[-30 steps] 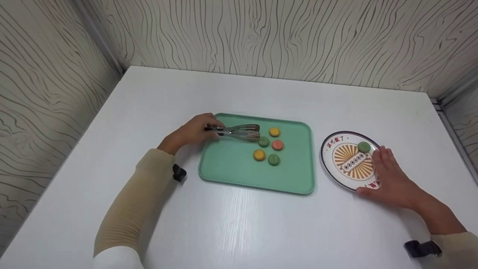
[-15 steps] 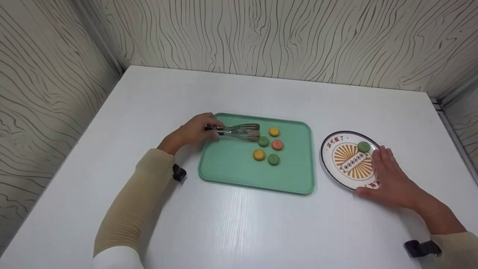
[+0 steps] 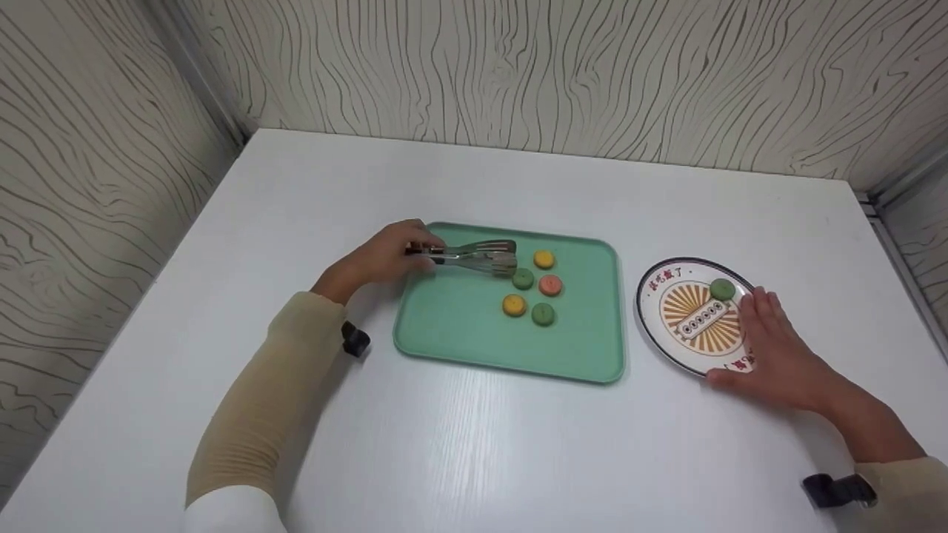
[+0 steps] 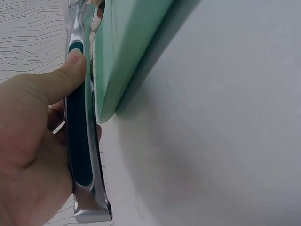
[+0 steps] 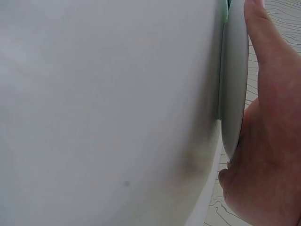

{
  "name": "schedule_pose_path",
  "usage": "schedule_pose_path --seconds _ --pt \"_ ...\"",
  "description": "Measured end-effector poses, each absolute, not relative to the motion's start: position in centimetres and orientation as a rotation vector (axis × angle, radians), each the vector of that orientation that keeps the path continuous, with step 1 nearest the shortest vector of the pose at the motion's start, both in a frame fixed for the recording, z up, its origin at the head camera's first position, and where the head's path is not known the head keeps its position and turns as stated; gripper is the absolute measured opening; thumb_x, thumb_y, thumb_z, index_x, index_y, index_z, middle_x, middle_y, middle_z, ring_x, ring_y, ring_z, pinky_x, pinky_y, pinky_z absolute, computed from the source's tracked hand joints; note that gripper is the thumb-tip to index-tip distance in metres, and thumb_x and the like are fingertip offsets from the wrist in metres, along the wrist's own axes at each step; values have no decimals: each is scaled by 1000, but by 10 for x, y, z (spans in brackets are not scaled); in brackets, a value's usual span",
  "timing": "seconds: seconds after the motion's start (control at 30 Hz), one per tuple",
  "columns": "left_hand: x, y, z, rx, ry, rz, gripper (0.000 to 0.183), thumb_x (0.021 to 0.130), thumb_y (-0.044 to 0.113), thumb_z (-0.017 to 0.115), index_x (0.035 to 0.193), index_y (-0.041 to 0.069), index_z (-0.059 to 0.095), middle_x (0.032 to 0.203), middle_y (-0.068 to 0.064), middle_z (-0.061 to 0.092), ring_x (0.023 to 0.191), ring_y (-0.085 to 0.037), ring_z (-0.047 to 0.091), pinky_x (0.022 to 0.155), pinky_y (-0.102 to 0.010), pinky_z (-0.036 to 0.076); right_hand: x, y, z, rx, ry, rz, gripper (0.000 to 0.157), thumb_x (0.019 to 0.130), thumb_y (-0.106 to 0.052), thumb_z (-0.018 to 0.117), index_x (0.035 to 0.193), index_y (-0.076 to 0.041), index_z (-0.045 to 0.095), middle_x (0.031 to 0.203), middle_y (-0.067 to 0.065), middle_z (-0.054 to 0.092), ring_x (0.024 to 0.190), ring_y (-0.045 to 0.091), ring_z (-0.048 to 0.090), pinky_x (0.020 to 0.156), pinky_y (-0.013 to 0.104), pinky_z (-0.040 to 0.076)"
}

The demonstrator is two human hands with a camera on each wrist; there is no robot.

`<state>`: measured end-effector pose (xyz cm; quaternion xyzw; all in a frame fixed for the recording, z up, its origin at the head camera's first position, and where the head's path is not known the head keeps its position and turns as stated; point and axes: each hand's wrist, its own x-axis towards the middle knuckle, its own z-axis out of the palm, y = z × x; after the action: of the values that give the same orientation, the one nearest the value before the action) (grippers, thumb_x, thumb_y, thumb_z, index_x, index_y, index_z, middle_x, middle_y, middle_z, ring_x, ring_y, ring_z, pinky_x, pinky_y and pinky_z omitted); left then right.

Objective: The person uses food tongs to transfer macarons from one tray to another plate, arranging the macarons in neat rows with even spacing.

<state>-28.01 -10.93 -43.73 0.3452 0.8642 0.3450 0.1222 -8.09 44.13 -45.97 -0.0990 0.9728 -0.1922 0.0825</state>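
Left hand [image 3: 390, 255] has fingers clamped round the handle of the metal tongs [image 3: 492, 263]; left wrist view shows the thumb pressed on the dark grip inlay. Tongs lie lengthwise over the far left part of the green tray [image 3: 459, 329], ends pointing right, the two arms apart. Tips sit just beside a green cookie [image 3: 523, 279]; contact: can't tell. Four more on the tray, right of middle: yellow cookie [image 3: 544, 259] at the far side, pink cookie [image 3: 550, 285] nearer, second yellow cookie [image 3: 514, 305] to the left, second green cookie [image 3: 543, 314] nearest. Right hand [image 3: 781, 360] is at the near right rim of the round plate [image 3: 651, 311], fingers straight and side by side, thumb spread away along the near edge. Plate is right of the tray, well short of touching it; dark rim, orange sunburst print, red characters. One more green cookie [image 3: 722, 289] on its far right part, just beside the fingertips. Tray and plate both on the white tabletop [image 3: 474, 451], wood-pattern wall [image 3: 503, 70] behind.
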Motion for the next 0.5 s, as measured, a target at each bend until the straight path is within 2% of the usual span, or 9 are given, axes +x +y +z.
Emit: schedule_pose_path --seconds 0.13,0.5 --pt "-280 -109 -435 1030 2518 1008 29 98 9 69 126 3 72 107 -13 64 92 -25 52 86 -42 46 -82 442 -460 -292 2906 -566 125 86 -49 77 154 16 -5 161 37 -15 149 45 -22 119 41 -15" --pt "-281 -107 -433 1012 2511 1029 29 97 8 69 125 3 72 106 -13 62 91 -23 49 84 -36 44 -81 442 -459 -339 2929 -579 125 85 -47 79 154 17 -3 160 39 -12 150 47 -19 118 34 -15"
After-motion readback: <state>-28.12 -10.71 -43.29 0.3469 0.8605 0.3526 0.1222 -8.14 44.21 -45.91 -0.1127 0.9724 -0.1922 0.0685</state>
